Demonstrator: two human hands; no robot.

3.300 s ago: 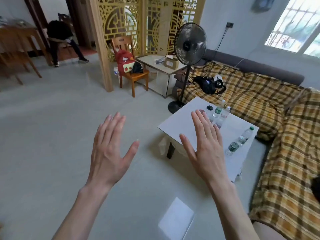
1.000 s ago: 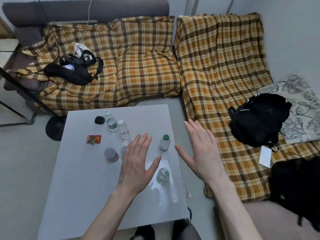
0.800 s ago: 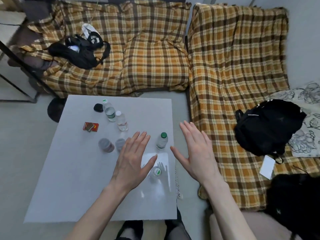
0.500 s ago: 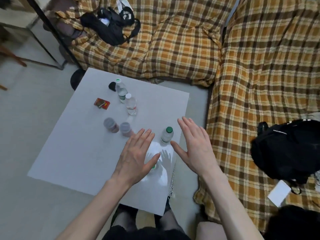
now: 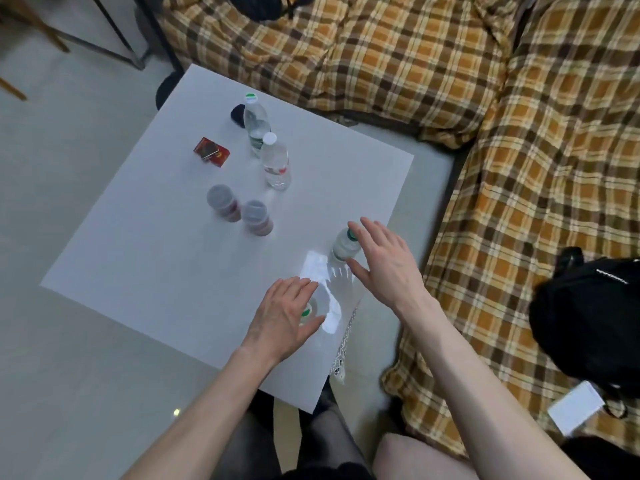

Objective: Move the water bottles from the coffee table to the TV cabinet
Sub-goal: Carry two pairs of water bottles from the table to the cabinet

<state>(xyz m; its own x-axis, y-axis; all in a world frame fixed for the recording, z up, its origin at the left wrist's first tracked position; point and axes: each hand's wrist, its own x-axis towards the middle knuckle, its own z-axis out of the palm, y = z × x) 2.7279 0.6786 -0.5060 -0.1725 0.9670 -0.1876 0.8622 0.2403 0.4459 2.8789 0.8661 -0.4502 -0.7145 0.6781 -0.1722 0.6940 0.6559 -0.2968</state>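
Several clear water bottles stand on the white coffee table [image 5: 145, 258]. A green-capped bottle [image 5: 344, 249] is by the table's right edge, just left of my right hand [image 5: 384, 265], which is open with fingers spread beside its cap. Another green-capped bottle [image 5: 307, 312] near the front right corner is mostly covered by my left hand [image 5: 282, 315], open and hovering over it. Farther back stand a white-capped bottle [image 5: 275, 161] and a green-and-white-capped bottle [image 5: 255, 123]. The TV cabinet is out of sight.
Two small lidded jars [image 5: 223, 202] [image 5: 257, 216], a red packet [image 5: 211, 151] and a small dark object [image 5: 238, 113] share the table. A plaid-covered sofa [image 5: 519, 150] wraps the back and right. A black backpack [image 5: 588, 323] lies on it. A fan base [image 5: 164, 91] sits behind the table.
I walked from across the room up to the table. Both hands dropped lower and closer to the two green-capped bottles; the left now covers the near one.
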